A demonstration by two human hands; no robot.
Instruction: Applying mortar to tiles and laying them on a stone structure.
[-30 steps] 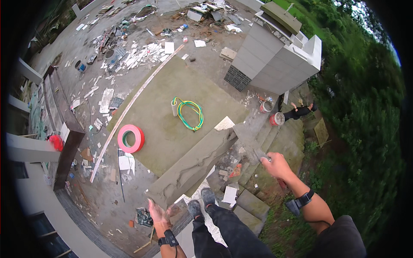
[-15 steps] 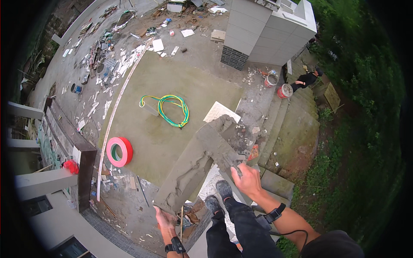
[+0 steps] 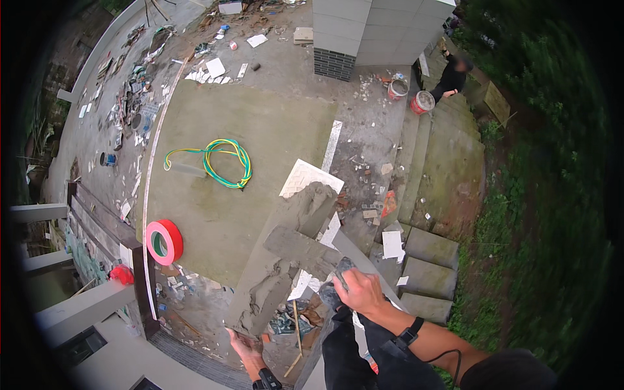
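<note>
A long narrow slab point(image 3: 260, 286) coated with wet grey mortar slants away from me. My left hand point(image 3: 246, 349) grips its near end from below, fingers mostly hidden underneath. My right hand point(image 3: 359, 290) is closed round the handle of a trowel point(image 3: 300, 249), whose mortar-smeared blade lies across the middle of the slab. The mortar is lumpy at the near end and heaped at the far end. Beyond that end shows a white tile point(image 3: 305, 174) with a gridded surface; whether it touches the slab I cannot tell.
A coiled yellow-green hose point(image 3: 247, 170) and a red ring-shaped roll point(image 3: 165, 242) lie on the greenish slab floor below. Mortar buckets point(image 3: 422, 102) stand near another person point(image 3: 452, 78) by the steps at right. Rubble point(image 3: 133, 97) litters the left side. My feet are high up beside a drop.
My right hand has drawn the trowel nearer to me, and its blade now crosses the middle of the slab. The view has shifted right. The other person's posture has changed.
</note>
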